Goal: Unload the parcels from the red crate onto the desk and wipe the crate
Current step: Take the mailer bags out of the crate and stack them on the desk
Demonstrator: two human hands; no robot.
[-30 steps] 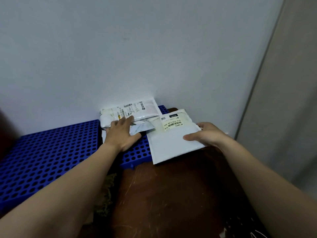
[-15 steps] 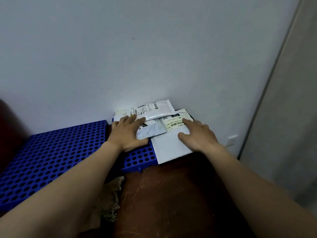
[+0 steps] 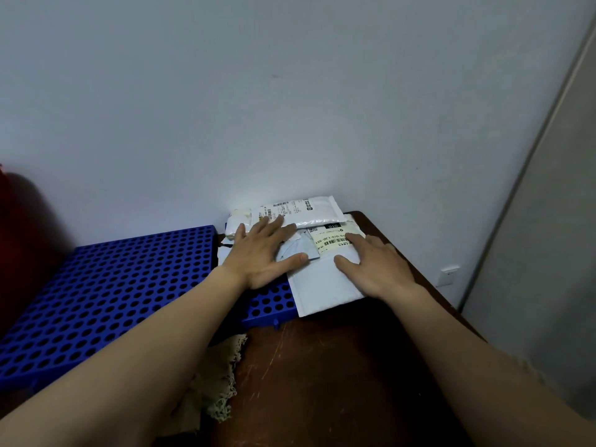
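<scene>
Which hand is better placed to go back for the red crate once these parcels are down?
Probably the left hand: the only red shape in view sits at the far left edge, beyond the blue perforated panel. The right hand rests flat on the white mailer, farther away.

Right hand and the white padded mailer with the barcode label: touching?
Touching. Head view shows the right hand lying flat on the white padded mailer, fingers spread.

Red crate (image 3: 13,221) cut off at left edge; parcel label (image 3: 335,241) partly hidden under right hand (image 3: 374,269)
</scene>
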